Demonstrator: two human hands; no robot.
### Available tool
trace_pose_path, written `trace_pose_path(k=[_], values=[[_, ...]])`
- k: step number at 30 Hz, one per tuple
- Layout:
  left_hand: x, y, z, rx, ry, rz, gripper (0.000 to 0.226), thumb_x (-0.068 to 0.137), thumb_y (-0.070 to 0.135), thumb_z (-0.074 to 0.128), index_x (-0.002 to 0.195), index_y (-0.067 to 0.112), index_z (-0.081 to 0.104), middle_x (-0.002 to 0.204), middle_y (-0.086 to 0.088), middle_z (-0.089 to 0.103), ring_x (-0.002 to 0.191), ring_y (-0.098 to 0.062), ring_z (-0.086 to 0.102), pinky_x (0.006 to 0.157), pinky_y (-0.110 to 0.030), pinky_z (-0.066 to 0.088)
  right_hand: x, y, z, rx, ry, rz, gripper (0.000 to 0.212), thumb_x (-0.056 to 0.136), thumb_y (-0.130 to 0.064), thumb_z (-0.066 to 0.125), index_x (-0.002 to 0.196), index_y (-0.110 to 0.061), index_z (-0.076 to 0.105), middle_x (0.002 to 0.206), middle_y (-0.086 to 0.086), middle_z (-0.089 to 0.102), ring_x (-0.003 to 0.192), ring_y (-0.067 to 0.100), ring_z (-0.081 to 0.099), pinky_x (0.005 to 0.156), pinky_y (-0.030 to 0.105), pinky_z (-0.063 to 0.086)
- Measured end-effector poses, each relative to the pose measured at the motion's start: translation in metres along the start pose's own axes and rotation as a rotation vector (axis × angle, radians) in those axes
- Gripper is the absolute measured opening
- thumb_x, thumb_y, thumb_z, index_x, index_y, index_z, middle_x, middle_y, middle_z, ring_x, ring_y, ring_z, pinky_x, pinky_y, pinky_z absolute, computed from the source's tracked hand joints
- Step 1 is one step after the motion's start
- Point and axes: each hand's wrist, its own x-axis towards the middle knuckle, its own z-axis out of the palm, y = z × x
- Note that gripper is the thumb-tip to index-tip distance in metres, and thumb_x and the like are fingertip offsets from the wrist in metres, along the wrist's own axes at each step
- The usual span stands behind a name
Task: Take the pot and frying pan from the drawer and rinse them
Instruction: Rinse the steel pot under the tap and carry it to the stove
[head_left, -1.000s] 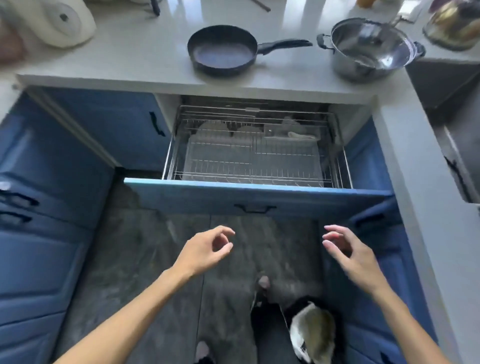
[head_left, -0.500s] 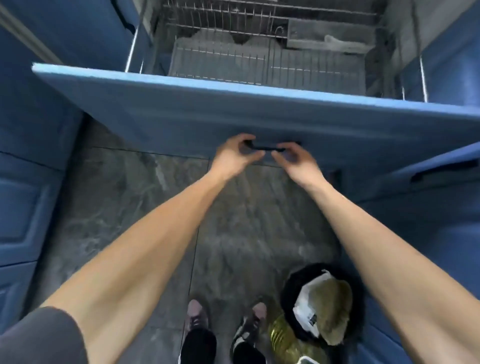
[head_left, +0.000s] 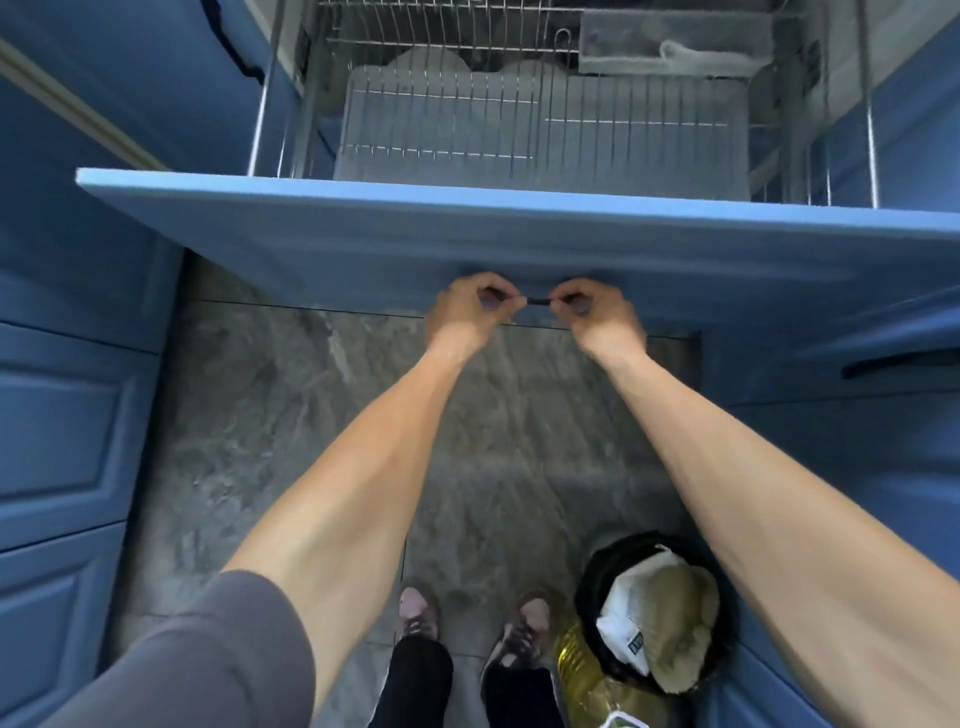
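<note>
The blue drawer (head_left: 363, 228) stands pulled out below me, its wire rack (head_left: 519, 114) holding a grey tray and a few plates at the back. On its front panel, my left hand (head_left: 470, 312) and my right hand (head_left: 597, 314) both grip the small black drawer handle (head_left: 537, 300), one at each end. The pot and the frying pan are out of view now; the counter they stood on lies above the frame.
Blue cabinet doors (head_left: 57, 415) flank the drawer on the left and right. A black bin (head_left: 660, 613) with rubbish and a gold bottle (head_left: 582, 675) stand on the grey stone floor by my right foot.
My view has dropped from the counter to the drawer front. Both hands went from hanging open in the air to closing on the drawer handle.
</note>
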Motion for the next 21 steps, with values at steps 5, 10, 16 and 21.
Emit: trace_pose_path(k=[5,10,16,21], values=[[0.033,0.026,-0.013,0.034,-0.045,-0.068,0.012,0.073,0.043,0.075,0.067,0.040,0.065,0.077,0.018,0.068,0.080,-0.003,0.062,0.069,-0.024,0.045,0.030,-0.024,-0.018,-0.066,-0.050,0.051,0.009,0.087,-0.037,0.058,0.092,-0.037,0.065,0.088,-0.015,0.060,0.094,0.012,0.060,0.069,0.025,0.038],[0.097,0.048,-0.019,-0.041,-0.042,-0.052,0.015,0.072,0.038,0.077,0.063,0.041,0.066,0.078,0.017,0.070,0.078,-0.003,0.063,0.075,-0.031,0.051,0.087,-0.053,-0.033,-0.074,-0.021,0.088,0.007,0.087,-0.037,0.058,0.090,-0.038,0.065,0.088,-0.014,0.060,0.090,0.011,0.058,0.073,0.026,0.040],[0.182,0.079,-0.029,-0.063,-0.064,-0.055,0.006,0.077,0.034,0.074,0.074,0.032,0.069,0.081,0.013,0.070,0.075,-0.003,0.061,0.067,-0.024,0.044,0.171,-0.093,-0.054,-0.092,-0.031,0.141,0.006,0.085,-0.037,0.060,0.081,-0.039,0.064,0.089,-0.013,0.064,0.093,0.014,0.062,0.082,0.030,0.050],[0.231,0.097,-0.039,-0.044,-0.086,-0.071,0.004,0.078,0.036,0.072,0.078,0.032,0.071,0.088,0.013,0.072,0.085,-0.007,0.065,0.071,-0.026,0.047,0.221,-0.114,-0.070,-0.115,-0.072,0.153,0.020,0.083,-0.039,0.062,0.065,-0.045,0.057,0.089,-0.012,0.064,0.094,0.017,0.064,0.084,0.034,0.052]])
